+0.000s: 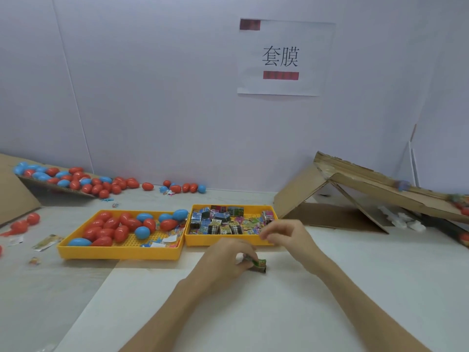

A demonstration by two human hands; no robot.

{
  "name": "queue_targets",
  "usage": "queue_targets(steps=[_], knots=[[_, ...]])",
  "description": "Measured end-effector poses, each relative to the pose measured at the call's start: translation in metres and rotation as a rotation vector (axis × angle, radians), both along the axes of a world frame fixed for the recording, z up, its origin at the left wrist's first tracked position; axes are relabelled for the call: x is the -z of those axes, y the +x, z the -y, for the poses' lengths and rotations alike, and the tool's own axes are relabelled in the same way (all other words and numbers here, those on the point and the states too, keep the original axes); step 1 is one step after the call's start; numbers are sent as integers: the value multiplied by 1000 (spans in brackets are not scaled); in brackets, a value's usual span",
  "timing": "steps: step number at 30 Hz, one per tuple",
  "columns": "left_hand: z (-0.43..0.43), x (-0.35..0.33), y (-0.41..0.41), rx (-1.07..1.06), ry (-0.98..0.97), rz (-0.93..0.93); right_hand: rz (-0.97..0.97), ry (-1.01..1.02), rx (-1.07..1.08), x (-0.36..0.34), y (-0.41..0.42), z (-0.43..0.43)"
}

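Tabletop (50,288) under your hands is pale, with a white sheet (241,313) over its near part. Plain white wall panels close off the far side, and one paper sign (280,57) is taped there. Two yellow trays sit side by side. The left tray (119,251) holds plastic eggs (105,233), five blue among about a dozen red. The right tray (223,241) is packed with small printed packets (223,222), too many to count. Two cardboard ramps stand at the far side: the left ramp (15,196), strewn with more eggs, and the right ramp (380,184). Your left hand (225,260) pinches one green packet (260,264) on the sheet, just near of the right tray. Your right hand (286,236) hovers at that tray's near rim with fingers curled. You cannot tell whether they hold anything.
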State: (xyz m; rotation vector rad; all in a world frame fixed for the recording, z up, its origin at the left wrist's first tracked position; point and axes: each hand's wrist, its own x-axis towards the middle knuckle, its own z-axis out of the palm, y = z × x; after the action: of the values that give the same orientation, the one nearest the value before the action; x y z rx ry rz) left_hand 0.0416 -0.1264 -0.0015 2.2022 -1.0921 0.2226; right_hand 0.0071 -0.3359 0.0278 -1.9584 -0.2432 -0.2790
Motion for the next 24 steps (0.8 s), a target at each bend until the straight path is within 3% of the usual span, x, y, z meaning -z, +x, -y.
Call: queue_targets(steps=[2, 6, 12, 18, 24], knots=[[-2, -3, 1, -22, -16, -3, 0, -186, -57, 4, -5, -2], [-9, -10, 4, -98, -66, 11, -34, -297, -114, 4, -7, -2], [-35, -23, 19, -561, -294, 162, -89, -404, -189, 0, -10, 4], [-71, -18, 40, -911, -148, 40, -56, -495, -190, 3, -7, 0], [-73, -14, 42, -968, 78, -40, -40, -454, -135, 4, -7, 0]])
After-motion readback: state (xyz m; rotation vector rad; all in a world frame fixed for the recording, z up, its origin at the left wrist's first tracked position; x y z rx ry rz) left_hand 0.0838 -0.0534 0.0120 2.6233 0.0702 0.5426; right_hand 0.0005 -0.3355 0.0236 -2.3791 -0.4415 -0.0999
